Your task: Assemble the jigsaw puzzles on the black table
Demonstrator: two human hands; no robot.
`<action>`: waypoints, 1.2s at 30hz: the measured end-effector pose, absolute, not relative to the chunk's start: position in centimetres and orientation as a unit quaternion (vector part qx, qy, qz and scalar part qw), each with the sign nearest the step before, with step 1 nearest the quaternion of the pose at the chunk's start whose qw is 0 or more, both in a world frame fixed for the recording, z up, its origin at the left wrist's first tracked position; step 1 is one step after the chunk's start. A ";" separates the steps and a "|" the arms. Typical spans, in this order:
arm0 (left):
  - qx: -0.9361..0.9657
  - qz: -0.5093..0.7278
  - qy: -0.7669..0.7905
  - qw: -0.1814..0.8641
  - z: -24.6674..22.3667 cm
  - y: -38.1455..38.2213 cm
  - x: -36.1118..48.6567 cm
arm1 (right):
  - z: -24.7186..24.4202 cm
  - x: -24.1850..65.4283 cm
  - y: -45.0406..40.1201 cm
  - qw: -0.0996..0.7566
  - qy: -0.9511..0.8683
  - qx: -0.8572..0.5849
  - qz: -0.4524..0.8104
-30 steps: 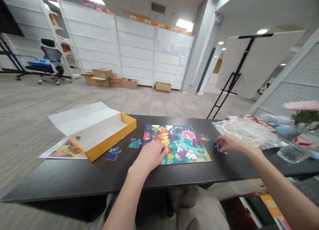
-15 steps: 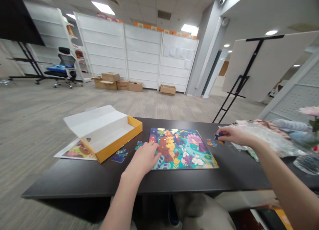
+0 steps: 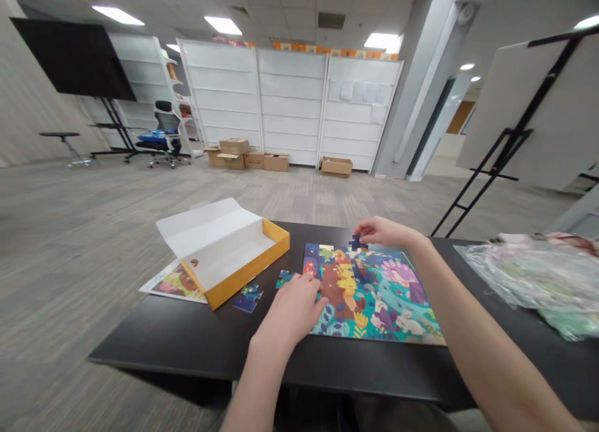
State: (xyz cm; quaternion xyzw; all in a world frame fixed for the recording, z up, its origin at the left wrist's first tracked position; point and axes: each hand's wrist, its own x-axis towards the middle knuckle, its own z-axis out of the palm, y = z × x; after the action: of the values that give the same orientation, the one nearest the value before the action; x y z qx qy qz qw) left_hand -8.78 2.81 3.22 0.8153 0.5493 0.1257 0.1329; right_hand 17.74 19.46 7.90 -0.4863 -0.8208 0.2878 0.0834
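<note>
A colourful jigsaw puzzle (image 3: 397, 288) with animals on it lies on the black table, mostly assembled. My right hand (image 3: 384, 231) pinches a dark blue puzzle piece (image 3: 357, 243) over the puzzle's far edge. On the puzzle's left side rests my left hand (image 3: 299, 304), fingers spread and lying flat, with nothing visible in it. Just left of that hand is a loose blue-green piece (image 3: 283, 278). Another loose blue piece (image 3: 248, 298) lies nearer the box. My right forearm hides the puzzle's right edge.
An open yellow box (image 3: 253, 266) with a white lid flap stands on the table (image 3: 187, 341) at the left, over a printed picture sheet (image 3: 175, 283). Clear plastic bags (image 3: 528, 276) lie at the right. An easel board (image 3: 510, 126) stands behind the table.
My right hand has carried the dark blue piece leftward from beside the puzzle to its far edge. My left hand stays on the puzzle. The camera view has turned left.
</note>
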 end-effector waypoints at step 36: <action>0.812 0.112 0.563 0.104 3.0 2.8 -8.1 | 4.7 16.0 21.7 0.160 -0.807 -0.452 0.345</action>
State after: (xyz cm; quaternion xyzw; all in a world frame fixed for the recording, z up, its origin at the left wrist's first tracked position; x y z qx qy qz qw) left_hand -8.11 2.76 2.98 0.8118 0.5635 0.1121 0.1045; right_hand 16.02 21.71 4.66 -0.4516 -0.8069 0.3455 0.1597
